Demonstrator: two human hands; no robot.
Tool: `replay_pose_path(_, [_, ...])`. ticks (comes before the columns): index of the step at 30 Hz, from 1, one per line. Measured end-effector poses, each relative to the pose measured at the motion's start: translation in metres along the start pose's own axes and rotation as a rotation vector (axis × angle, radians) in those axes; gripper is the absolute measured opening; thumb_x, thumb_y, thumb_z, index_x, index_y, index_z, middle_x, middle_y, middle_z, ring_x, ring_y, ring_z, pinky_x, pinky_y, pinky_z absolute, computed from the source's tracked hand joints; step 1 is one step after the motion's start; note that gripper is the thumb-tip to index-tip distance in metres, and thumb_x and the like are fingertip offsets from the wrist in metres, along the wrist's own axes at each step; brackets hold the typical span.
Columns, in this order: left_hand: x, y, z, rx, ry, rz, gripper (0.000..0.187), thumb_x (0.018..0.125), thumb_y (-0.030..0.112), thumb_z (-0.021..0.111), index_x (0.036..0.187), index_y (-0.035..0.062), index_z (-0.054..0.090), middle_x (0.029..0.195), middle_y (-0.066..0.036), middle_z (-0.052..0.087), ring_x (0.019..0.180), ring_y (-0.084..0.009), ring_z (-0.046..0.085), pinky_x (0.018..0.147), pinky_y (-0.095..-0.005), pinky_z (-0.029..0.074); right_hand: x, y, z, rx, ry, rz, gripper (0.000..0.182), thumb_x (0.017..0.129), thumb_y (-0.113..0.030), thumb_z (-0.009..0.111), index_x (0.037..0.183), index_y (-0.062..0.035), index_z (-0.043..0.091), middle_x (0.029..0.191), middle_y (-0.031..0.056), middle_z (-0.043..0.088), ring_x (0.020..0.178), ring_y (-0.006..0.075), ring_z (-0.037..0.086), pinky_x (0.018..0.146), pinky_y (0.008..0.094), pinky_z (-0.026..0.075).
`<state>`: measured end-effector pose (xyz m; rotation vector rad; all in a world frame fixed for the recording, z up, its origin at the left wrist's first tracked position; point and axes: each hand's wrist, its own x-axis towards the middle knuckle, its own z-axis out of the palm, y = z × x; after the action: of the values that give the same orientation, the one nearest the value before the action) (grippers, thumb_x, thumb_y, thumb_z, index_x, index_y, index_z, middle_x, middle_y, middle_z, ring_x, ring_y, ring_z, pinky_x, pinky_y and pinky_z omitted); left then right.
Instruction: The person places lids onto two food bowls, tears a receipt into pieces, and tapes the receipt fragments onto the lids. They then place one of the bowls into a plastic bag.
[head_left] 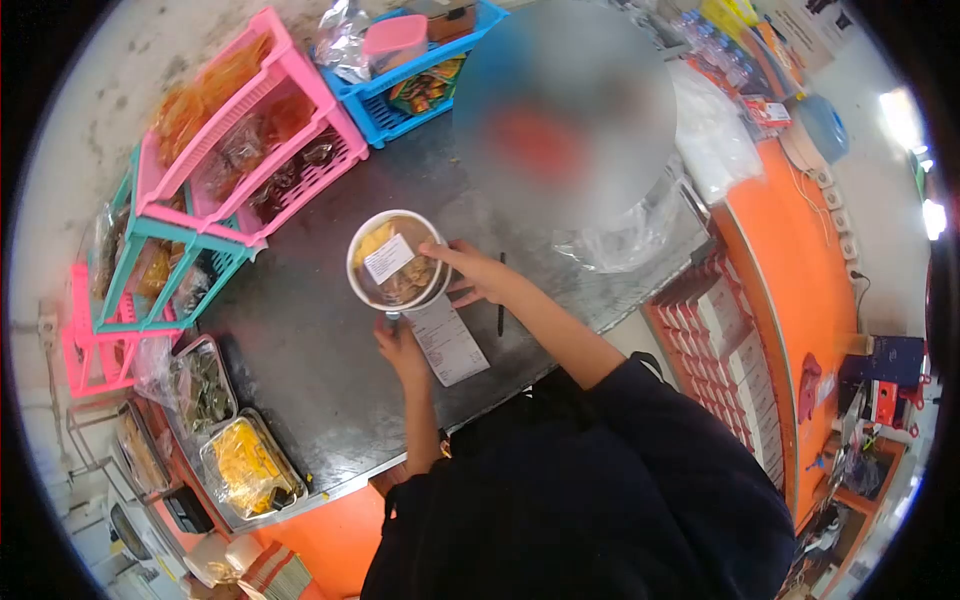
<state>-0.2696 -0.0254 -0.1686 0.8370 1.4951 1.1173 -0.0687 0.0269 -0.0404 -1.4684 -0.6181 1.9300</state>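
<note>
A round white takeaway bowl point(352, 252) with what looks like a clear lid is held over the dark table, in the middle of the view. Yellow and brown food shows inside, and a white printed label point(389, 258) lies across the top. My right hand point(475, 272) grips the bowl's right side, thumb on the rim. At the near edge, the fingers of my left hand point(400, 348) are closed against the bowl; their tips are partly hidden. Beneath the bowl, a long printed receipt point(452, 347) lies partly covered. A black pen point(501, 300) rests to its right.
Pink point(300, 190), turquoise point(125, 290) and blue point(375, 110) baskets of packets line the back left. Wrapped yellow food fills a tray point(300, 487) at the near left. Clear plastic bags point(615, 240) lie at right. An orange counter point(770, 270) stands beyond stacked boxes point(720, 340).
</note>
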Motion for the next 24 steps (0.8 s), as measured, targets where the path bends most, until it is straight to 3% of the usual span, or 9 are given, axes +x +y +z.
replay_pose_path(2, [-0.041,0.034,0.028,0.226,-0.043,0.158,0.078,0.079,0.024,0.064,0.138,0.0039,0.017,0.132,-0.018,0.037,0.119,-0.0297,0.039,0.096,-0.0365,0.034,-0.007,0.003,0.003,0.029,0.010,0.027,0.100,0.060,-0.063,0.067,0.130,-0.0026,0.028,0.124,0.0231,0.041,0.112,0.0366,0.045,0.082,0.0499,0.044])
replay_pose_path(6, [-0.036,0.019,0.025,0.399,-0.042,0.302,0.067,0.075,0.000,0.059,0.134,0.0013,0.027,0.123,-0.023,0.047,0.116,-0.0307,0.047,0.093,-0.0361,0.038,-0.002,0.003,0.001,0.034,0.088,-0.057,0.097,0.059,-0.059,0.072,0.125,0.0001,0.033,0.114,0.0174,0.049,0.096,0.0291,0.054,0.078,0.0420,0.047])
replay_pose_path(9, [-0.041,0.033,-0.017,0.437,-0.177,0.345,0.062,0.074,-0.001,0.058,0.131,0.0004,0.034,0.123,-0.022,0.048,0.116,-0.0318,0.046,0.095,-0.0359,0.037,0.006,-0.003,-0.008,0.049,0.142,-0.085,0.094,0.058,-0.054,0.075,0.123,-0.0001,0.036,0.107,0.0133,0.051,0.093,0.0231,0.055,0.077,0.0380,0.046])
replay_pose_path(13, [-0.039,0.004,-0.099,0.709,0.153,0.272,0.065,0.073,-0.001,0.059,0.133,0.0017,0.033,0.130,-0.020,0.041,0.121,-0.0320,0.040,0.099,-0.0405,0.032,0.018,-0.015,-0.023,0.016,0.093,-0.070,0.095,0.058,-0.055,0.075,0.124,0.0000,0.034,0.109,0.0125,0.050,0.099,0.0227,0.052,0.083,0.0383,0.040])
replay_pose_path(17, [-0.043,0.075,-0.052,1.223,0.479,0.219,0.068,0.078,0.010,0.060,0.136,0.0030,0.025,0.140,-0.018,0.026,0.128,-0.0326,0.027,0.102,-0.0454,0.025,0.020,-0.014,-0.023,-0.056,0.067,-0.061,0.101,0.058,-0.057,0.073,0.131,-0.0044,0.027,0.121,0.0160,0.043,0.109,0.0288,0.046,0.087,0.0483,0.038])
replay_pose_path(19, [-0.015,0.069,-0.027,0.737,0.247,0.671,0.066,0.086,0.031,0.053,0.138,0.0042,0.021,0.143,-0.013,0.018,0.130,-0.0315,0.019,0.102,-0.0475,0.022,0.016,-0.010,-0.021,-0.071,0.089,-0.073,0.103,0.059,-0.057,0.073,0.133,-0.0061,0.024,0.126,0.0172,0.040,0.114,0.0311,0.043,0.089,0.0522,0.037])
replay_pose_path(21, [0.007,0.077,0.023,-0.180,-0.005,0.080,0.063,0.090,0.044,0.040,0.136,0.0043,0.025,0.140,-0.010,0.024,0.129,-0.0293,0.023,0.101,-0.0453,0.025,0.011,-0.006,-0.013,0.039,-0.027,-0.069,0.101,0.062,-0.059,0.069,0.135,-0.0086,0.020,0.134,0.0138,0.031,0.124,0.0310,0.030,0.090,0.0598,0.032])
replay_pose_path(22, [0.015,0.075,0.035,-0.186,-0.019,0.077,0.063,0.090,0.044,0.040,0.136,0.0043,0.025,0.140,-0.010,0.024,0.129,-0.0293,0.023,0.101,-0.0453,0.025,0.012,-0.003,-0.011,0.039,-0.012,-0.073,0.101,0.062,-0.059,0.069,0.135,-0.0086,0.020,0.134,0.0138,0.031,0.124,0.0310,0.030,0.090,0.0598,0.032])
replay_pose_path(24, [0.039,0.070,0.052,-0.643,-0.327,0.027,0.065,0.089,0.052,0.034,0.137,0.0084,0.025,0.141,-0.007,0.022,0.130,-0.0268,0.022,0.102,-0.0459,0.024,0.017,0.000,-0.016,0.096,-0.030,-0.145,0.104,0.062,-0.061,0.068,0.137,-0.0101,0.018,0.136,0.0139,0.029,0.125,0.0305,0.029,0.091,0.0600,0.030])
